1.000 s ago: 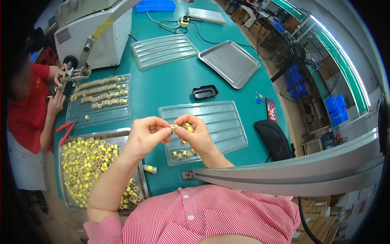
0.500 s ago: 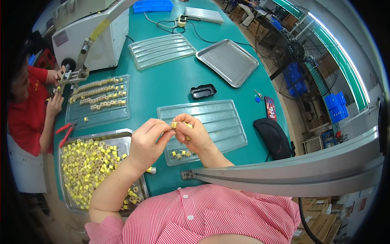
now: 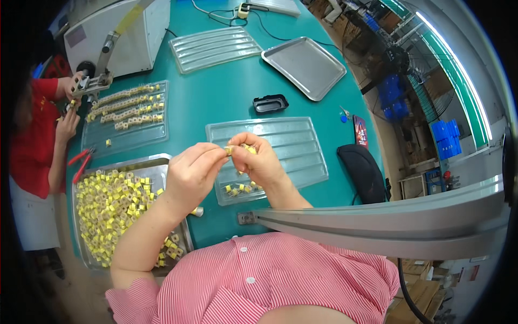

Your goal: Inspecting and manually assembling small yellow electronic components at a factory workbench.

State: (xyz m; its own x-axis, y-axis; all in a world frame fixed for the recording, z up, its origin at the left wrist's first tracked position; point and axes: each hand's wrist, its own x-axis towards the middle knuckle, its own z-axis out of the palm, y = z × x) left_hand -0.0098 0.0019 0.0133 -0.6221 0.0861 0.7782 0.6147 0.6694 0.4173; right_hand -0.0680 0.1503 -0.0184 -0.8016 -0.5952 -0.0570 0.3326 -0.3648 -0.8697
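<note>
Over the near edge of a clear ribbed tray [image 3: 294,146], my two hands meet. My left hand [image 3: 193,171] is closed, its thumb and fingertips pinching at a small yellow-taped coil [image 3: 229,150]. My right hand [image 3: 259,161] grips the same coil between thumb and forefinger, with more yellow coils [image 3: 249,148] tucked in its curled fingers. Below my right hand, several coils [image 3: 241,188] lie in the tray's near-left part. At my left forearm stands a metal tray [image 3: 162,162] heaped with loose yellow coils [image 3: 110,208]. My fingers partly hide the held coil.
At the left, a co-worker's hands [image 3: 67,121] work at a machine [image 3: 116,46], beside a tray of coil rows [image 3: 127,141]. Red-handled pliers [image 3: 81,162] lie nearby. A black dish [image 3: 271,103], an empty metal tray [image 3: 305,67], a black pouch [image 3: 362,173] and a metal beam [image 3: 377,224] surround the workspace.
The whole view has shifted, so the table things sit higher in the picture. My hands stay together on the coil, with only slight finger movement.
</note>
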